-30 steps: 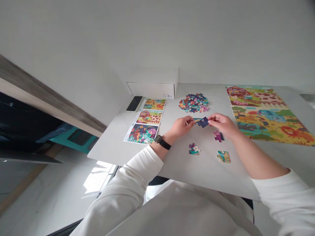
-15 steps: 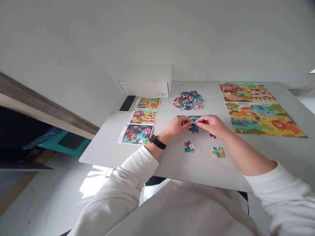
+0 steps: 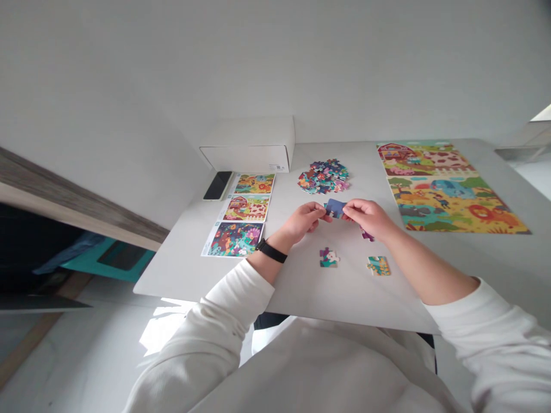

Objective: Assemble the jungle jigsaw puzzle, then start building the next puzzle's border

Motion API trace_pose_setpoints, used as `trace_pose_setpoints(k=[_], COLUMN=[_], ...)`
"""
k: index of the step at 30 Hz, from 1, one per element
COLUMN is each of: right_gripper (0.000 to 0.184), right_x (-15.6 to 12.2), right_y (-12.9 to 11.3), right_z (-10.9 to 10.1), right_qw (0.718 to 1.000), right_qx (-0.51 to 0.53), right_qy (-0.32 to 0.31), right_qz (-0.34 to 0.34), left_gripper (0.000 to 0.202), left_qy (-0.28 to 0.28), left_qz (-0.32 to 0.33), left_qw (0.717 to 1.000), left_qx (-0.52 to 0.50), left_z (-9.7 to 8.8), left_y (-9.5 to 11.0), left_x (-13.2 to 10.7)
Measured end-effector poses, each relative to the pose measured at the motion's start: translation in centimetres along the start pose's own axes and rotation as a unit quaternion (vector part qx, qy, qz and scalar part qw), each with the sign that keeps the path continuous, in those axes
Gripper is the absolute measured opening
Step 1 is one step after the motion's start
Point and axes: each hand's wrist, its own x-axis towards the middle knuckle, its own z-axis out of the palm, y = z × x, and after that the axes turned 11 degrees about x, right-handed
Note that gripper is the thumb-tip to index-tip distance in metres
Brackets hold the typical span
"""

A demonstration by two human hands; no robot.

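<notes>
Blue and pinched at either side by left hand and right hand, nearer the body than the pile: handle the puzzle piece lightly, lining up tabs before pressing and avoiding bends.

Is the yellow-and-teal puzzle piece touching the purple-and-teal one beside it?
Apart. The head view shows a stretch of tabletop plainly between the yellow-and-teal puzzle piece and the purple-and-teal puzzle piece.
</notes>
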Motion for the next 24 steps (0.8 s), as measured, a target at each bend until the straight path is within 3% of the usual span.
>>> trace_pose_setpoints(k=[13,20,24], right_gripper=[0.039,0.042,0.040], right_x=[0.5,0.2,0.1], right_y=[1.7,1.0,0.5], right_z=[-0.7,-0.4,-0.3], right_qw=[0.999,0.998,0.998], right_qx=[-0.046,-0.053,-0.057], right_qy=[0.021,0.016,0.014], right_qz=[-0.005,-0.008,-0.007], left_gripper=[0.023,0.022,0.025], left_qy=[-0.010,0.028,0.017], left_qz=[0.009,-0.003,0.001], left_qw=[0.997,0.997,0.994], left_qx=[0.077,0.074,0.110], left_z=[0.2,0.1,0.0], left_y=[-0.3,-0.2,-0.4], left_x=[0.1,0.3,0.4])
